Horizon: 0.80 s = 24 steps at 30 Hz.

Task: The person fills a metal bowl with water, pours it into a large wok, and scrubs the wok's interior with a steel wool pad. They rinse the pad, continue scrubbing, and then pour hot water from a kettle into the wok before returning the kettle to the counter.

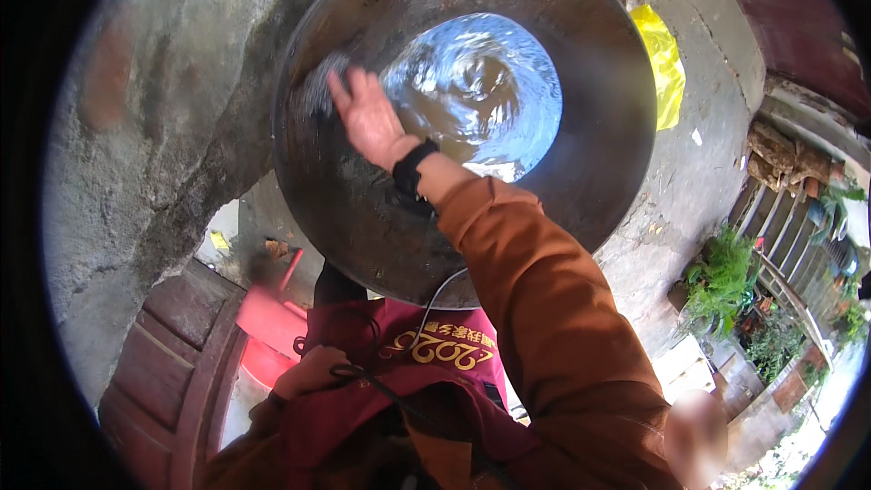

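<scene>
A large dark metal wok [599, 143] with a wide rim lies before me. Swirling water [497, 116] in its bottom reflects bright light. Over the wok's left inner wall reaches my right hand [373, 119], palm down and fingers spread. Just past the fingertips is a blurred silvery-grey streaked patch [323, 88]; whether it is splashed water or a scrubber I cannot tell. A black band [415, 167] circles that wrist. Low at my waist, my left hand [313, 371] rests by my dark-red apron [442, 340], fingers curled; whether it grips the cloth is unclear.
A rough concrete wall [170, 82] stands close on the left. Below it are a red plastic chair or stool [272, 327] and a brown wooden panel [170, 354]. A yellow plastic bag [660, 68] lies beyond the wok's right rim. Potted plants [725, 279] stand at right.
</scene>
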Tool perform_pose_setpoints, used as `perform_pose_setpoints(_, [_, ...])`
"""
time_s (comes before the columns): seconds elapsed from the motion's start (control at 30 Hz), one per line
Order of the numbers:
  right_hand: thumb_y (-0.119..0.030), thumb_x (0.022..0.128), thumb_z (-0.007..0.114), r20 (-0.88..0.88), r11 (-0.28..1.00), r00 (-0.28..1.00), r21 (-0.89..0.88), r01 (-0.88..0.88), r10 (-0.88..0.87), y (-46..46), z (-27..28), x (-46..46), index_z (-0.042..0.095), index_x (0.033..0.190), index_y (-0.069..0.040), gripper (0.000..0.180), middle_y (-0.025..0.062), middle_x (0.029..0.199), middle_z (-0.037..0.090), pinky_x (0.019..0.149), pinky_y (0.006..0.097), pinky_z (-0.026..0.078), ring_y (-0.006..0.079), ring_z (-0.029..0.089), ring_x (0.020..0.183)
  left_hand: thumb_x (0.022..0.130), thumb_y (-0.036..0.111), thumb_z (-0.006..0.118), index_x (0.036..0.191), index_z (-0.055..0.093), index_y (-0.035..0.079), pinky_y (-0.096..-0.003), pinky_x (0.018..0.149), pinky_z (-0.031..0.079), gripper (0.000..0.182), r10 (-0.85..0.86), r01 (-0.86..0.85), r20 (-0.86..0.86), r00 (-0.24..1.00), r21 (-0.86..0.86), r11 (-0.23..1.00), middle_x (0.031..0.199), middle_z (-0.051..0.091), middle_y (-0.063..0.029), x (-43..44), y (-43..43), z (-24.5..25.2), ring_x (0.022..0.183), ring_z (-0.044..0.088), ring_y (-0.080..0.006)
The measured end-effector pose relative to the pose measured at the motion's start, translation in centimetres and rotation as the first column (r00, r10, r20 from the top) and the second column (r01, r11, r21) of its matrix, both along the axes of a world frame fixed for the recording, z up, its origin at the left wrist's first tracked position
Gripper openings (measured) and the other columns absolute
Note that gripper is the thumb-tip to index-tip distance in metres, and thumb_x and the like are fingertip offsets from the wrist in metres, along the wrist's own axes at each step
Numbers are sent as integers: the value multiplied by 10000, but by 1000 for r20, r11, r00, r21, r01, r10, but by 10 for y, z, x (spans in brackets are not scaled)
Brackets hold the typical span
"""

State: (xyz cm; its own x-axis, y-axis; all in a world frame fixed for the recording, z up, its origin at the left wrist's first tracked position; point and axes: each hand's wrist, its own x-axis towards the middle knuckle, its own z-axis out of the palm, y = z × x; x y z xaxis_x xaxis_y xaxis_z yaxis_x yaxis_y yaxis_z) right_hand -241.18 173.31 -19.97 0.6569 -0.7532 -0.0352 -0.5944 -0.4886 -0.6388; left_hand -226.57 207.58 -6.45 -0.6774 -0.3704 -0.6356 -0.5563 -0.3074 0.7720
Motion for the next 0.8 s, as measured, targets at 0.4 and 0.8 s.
perform_pose_setpoints(0.4, [-46, 724, 525, -611, 861, 682, -506, 55, -402, -71, 7, -284, 393, 1286, -78, 578, 169, 1089, 463, 751, 353, 454, 288, 502, 900, 799, 330, 537, 624, 564, 80, -409, 592, 418, 306, -53, 54, 33, 998, -51, 997, 646, 537, -111, 6, -20, 10, 675, 551, -300])
perform_pose_setpoints(0.8, [-126, 805, 456, -385, 945, 873, 9, 327, -298, 89, -86, -120, 503, 1141, -32, 351, 208, 1268, 401, 952, 472, 323, 359, 382, 1158, 801, 340, 537, 655, 603, 106, -408, 569, 403, 284, 89, -88, -24, 996, 30, 996, 648, 546, -102, 30, -27, 22, 655, 547, -284])
